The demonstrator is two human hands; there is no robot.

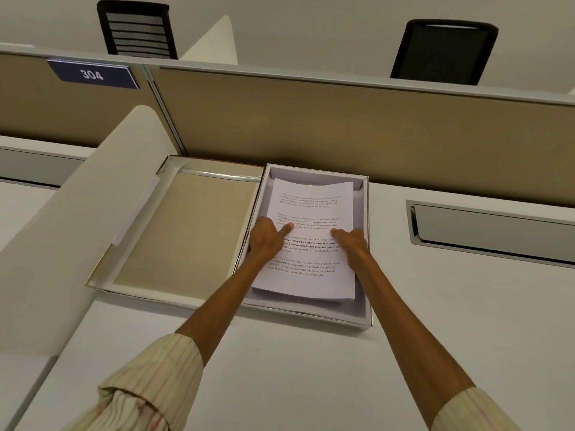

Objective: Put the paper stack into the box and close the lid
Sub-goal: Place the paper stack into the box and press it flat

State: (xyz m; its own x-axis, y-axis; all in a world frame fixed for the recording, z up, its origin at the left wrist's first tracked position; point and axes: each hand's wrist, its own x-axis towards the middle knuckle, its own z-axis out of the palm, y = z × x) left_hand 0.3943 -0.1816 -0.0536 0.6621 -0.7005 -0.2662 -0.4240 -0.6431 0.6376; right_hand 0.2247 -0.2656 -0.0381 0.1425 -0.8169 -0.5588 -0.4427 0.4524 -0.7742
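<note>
A stack of printed white paper lies inside the shallow white box, a little askew, on the desk against the partition. My left hand grips the stack's left edge, thumb resting on the top sheet. My right hand grips the right edge the same way. The box lid lies upside down just left of the box, its tan inside facing up, touching the box's left wall.
A tan partition runs behind the box. A curved white divider stands left of the lid. A recessed cable slot sits in the desk to the right. Two black chairs stand beyond the partition.
</note>
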